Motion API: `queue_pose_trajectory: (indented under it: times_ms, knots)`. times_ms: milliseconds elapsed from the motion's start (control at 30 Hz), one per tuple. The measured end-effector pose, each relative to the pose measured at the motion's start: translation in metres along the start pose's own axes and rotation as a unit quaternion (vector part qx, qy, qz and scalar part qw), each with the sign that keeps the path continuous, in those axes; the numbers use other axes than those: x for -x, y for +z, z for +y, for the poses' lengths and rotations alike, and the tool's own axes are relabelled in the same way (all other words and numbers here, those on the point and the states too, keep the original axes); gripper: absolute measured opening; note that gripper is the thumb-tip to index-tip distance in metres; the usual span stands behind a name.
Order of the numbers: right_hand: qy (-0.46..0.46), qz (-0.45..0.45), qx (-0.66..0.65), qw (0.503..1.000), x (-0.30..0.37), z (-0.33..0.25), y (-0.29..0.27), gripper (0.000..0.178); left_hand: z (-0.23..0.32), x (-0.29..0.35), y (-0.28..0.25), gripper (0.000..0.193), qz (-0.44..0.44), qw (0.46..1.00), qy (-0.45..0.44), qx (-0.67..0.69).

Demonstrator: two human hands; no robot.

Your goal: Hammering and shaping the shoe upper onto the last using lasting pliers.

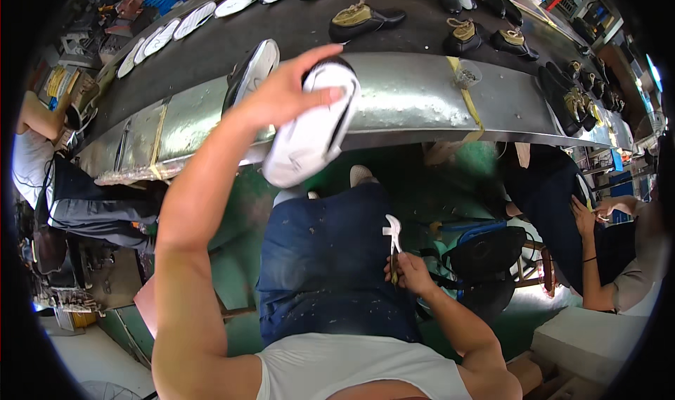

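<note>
My left hand (285, 94) is raised over the near edge of the workbench (415, 94), closed around a shoe (309, 143). The shoe's white underside faces me, and a black part shows at the end by my fingers. Down by my right thigh, my right hand (410, 270) grips lasting pincers (394, 232), their pale metal head pointing up. Just behind my left wrist another shoe (259, 69), black with a white underside, rests on its side on the bench; my forearm hides part of it.
Several white-bottomed shoes (240, 0) line the bench's far left. Black and olive shoes (367, 20) stand further right. A small clear cup (467, 74) sits near the metal edge. Co-workers sit at left (42, 154) and right (598, 259). A black seat (486, 254) is at my right.
</note>
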State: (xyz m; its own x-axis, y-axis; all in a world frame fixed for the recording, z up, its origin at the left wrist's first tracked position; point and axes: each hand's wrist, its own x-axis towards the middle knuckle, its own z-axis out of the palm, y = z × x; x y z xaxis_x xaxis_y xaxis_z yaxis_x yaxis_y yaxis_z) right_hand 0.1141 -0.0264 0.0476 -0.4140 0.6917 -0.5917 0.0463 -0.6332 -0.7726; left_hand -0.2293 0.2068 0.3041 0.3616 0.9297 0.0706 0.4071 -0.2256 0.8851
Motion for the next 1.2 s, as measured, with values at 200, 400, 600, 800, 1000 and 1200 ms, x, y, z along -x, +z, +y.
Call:
queue_pose_trajectory:
  times_ms: [200,400,600,800,1000,1200]
  knots:
    - [-0.104,0.01,0.227,0.968,0.016,-0.04,0.015,0.027,-0.075,0.156,0.124,0.083,0.097,0.929,-0.042,0.354]
    - [-0.103,-0.065,0.28,0.952,0.036,-0.094,0.055,0.031,-0.12,0.197,0.156,0.068,0.098,0.916,-0.134,0.365]
    - [-0.041,-0.122,0.234,0.964,0.028,-0.112,0.088,0.033,-0.127,0.208,0.154,0.058,0.063,0.928,-0.11,0.351]
    - [-0.014,-0.123,0.339,0.933,0.024,-0.137,0.092,0.032,-0.139,0.207,0.159,0.056,0.045,0.962,-0.11,0.245]
    - [0.082,-0.21,-0.058,0.972,0.013,-0.14,0.086,0.035,-0.146,0.197,0.158,0.056,0.029,0.964,-0.087,0.25]
    - [0.094,-0.146,0.148,0.974,0.005,-0.155,0.078,0.025,-0.127,0.181,0.152,0.055,0.017,0.97,-0.137,0.2]
